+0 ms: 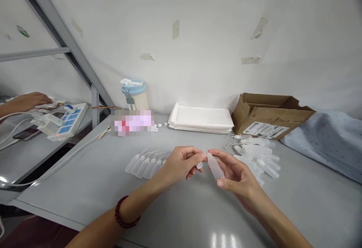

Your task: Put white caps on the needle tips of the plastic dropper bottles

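In my right hand (pixel 239 174) is a small translucent squeeze bottle (pixel 215 168), tilted with its neck up and to the left. My left hand (pixel 183 161) is closed in a pinch at that neck, and a small white cap (pixel 199 165) shows between its fingers. Left of my hands, several bottles with thin bent needle-like tips (pixel 144 166) lie side by side in a row, partly hidden by my left arm. On the right, a loose heap of similar bottles (pixel 258 153) lies near my right hand.
Along the wall stand a cup with a blue lid (pixel 138 93), a stack of white envelopes (pixel 202 117) and an open cardboard box (pixel 271 117). A few small white caps (pixel 160 125) lie near a blurred pink item (pixel 132 122). Another person's hand (pixel 28 101) is by a power strip (pixel 69 121).
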Demonstrator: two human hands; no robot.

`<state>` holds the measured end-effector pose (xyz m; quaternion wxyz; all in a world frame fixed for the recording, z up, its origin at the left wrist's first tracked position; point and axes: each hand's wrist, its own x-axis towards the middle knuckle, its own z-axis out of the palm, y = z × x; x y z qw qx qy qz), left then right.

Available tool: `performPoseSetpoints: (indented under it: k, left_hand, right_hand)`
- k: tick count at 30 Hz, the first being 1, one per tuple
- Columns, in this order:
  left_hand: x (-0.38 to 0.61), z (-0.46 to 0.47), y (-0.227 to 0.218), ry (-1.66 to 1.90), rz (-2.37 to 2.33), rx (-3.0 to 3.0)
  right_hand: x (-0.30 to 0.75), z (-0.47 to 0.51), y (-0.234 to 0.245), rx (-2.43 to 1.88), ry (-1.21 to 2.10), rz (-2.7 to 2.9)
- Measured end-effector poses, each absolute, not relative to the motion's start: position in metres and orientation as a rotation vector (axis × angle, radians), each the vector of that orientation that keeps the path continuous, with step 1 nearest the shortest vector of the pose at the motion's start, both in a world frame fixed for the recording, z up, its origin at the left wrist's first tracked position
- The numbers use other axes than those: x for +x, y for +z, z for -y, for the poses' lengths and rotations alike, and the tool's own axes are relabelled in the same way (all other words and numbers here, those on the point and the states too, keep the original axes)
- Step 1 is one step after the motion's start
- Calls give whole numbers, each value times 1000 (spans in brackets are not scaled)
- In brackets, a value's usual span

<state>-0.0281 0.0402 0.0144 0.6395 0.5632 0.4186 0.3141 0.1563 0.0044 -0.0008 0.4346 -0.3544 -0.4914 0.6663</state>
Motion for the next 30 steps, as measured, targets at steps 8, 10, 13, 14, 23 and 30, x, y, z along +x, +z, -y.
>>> performPoseSetpoints:
  k: [8, 10, 13, 14, 23, 30]
  left_hand:
    - [-26, -34, 11, 782, -1056, 1477]
    - [-25, -32, 8, 787, -1096, 1567]
    - [-23, -30, 4, 752, -1094, 1666]
    - [-22, -30, 3, 737, -1087, 1699]
    - [-21, -30, -6, 642, -995, 1812]
    - [-20, -28, -24, 694, -906, 2220]
  right_hand:
    - [153, -4, 0, -993, 1666, 1179]
    - [153, -4, 0, -996, 1667, 1139]
    - [152, -4, -2, -1003, 1669, 1088]
    - [152, -5, -2, -998, 1676, 1078]
    - [153, -3, -7, -956, 1699, 977]
    - [148, -1, -5, -918, 1765, 901]
